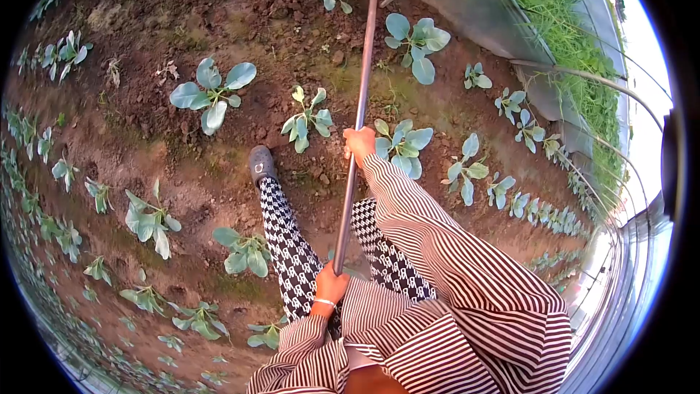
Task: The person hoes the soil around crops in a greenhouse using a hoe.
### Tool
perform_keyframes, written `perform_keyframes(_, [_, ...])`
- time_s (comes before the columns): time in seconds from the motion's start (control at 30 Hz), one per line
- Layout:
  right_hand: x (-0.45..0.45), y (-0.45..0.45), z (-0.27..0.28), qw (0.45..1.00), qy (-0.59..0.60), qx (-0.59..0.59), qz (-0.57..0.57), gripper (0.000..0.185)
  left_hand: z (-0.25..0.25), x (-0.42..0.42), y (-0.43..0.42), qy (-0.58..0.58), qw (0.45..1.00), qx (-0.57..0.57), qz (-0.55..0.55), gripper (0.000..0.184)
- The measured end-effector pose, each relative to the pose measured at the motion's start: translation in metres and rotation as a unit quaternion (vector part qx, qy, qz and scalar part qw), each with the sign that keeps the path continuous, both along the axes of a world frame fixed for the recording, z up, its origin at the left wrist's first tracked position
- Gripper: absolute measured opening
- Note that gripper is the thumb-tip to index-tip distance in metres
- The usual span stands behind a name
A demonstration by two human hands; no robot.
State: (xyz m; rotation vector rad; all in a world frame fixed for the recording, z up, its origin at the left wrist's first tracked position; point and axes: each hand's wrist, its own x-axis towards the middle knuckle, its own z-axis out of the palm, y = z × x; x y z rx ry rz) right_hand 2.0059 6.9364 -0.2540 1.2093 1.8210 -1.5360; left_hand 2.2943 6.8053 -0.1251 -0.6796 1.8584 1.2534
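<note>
A long, smooth brown handle runs from near my waist up to the top edge of the view, where its far end meets the soil and is too cut off to make out. My right hand is wrapped around the middle of it, beside a leafy seedling. Lower down, my left hand, with a white band at the wrist, grips the near end. Another young plant grows just left of the handle.
Rows of broad-leaved plants grow in brown soil on both sides. My shoe stands between them. Along the right run a plastic sheet, curved poles and tall green growth.
</note>
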Motion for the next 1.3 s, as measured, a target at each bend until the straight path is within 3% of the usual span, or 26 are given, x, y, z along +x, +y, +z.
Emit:
perform_keyframes(0.07, [0.016, 0.010, -0.016, 0.999, -0.046, 0.008, -0.020, 0.016, 0.013, 0.005, 0.005, -0.057, 0.998, 0.014, -0.013, 0.032])
perform_keyframes(0.1, [0.033, 0.010, -0.015, 0.998, -0.057, -0.004, -0.029, 0.015, 0.020, 0.019, 0.001, -0.031, 0.999, 0.003, -0.031, 0.034])
perform_keyframes(0.2, [0.065, -0.009, 0.011, 0.996, -0.081, -0.006, -0.046, 0.013, 0.068, 0.025, -0.028, -0.070, 0.996, 0.016, -0.052, 0.026])
perform_keyframes(0.37, [0.100, -0.016, 0.042, 0.943, -0.084, -0.267, -0.181, 0.016, 0.099, 0.045, -0.048, -0.029, 0.989, -0.107, -0.096, 0.023])
perform_keyframes(0.47, [0.114, -0.003, 0.012, 0.840, -0.102, -0.487, -0.218, 0.022, 0.098, 0.061, -0.045, -0.008, 0.955, -0.255, -0.154, 0.020])
perform_keyframes(0.6, [0.129, -0.002, 0.025, 0.840, -0.143, -0.470, -0.229, 0.029, 0.110, 0.076, -0.034, 0.044, 0.923, -0.346, -0.164, 0.021])
perform_keyframes(0.73, [0.139, 0.033, 0.038, 0.772, -0.068, -0.592, -0.222, 0.030, 0.119, 0.094, 0.010, 0.069, 0.896, -0.402, -0.177, 0.025])
perform_keyframes(0.9, [0.128, 0.102, 0.105, 0.810, -0.011, -0.539, -0.231, 0.022, 0.132, 0.109, 0.071, 0.098, 0.893, -0.400, -0.183, 0.022])
perform_keyframes(1.07, [0.120, 0.163, 0.161, 0.868, 0.037, -0.425, -0.255, 0.021, 0.149, 0.084, 0.099, 0.121, 0.933, -0.306, -0.145, 0.017])
perform_keyframes(1.2, [0.104, 0.208, 0.147, 0.885, 0.129, -0.346, -0.284, 0.022, 0.126, 0.045, 0.124, 0.112, 0.961, -0.213, -0.137, 0.015])
perform_keyframes(1.3, [0.085, 0.243, 0.108, 0.943, 0.147, -0.162, -0.251, 0.018, 0.087, 0.021, 0.163, 0.086, 0.976, -0.137, -0.147, 0.017])
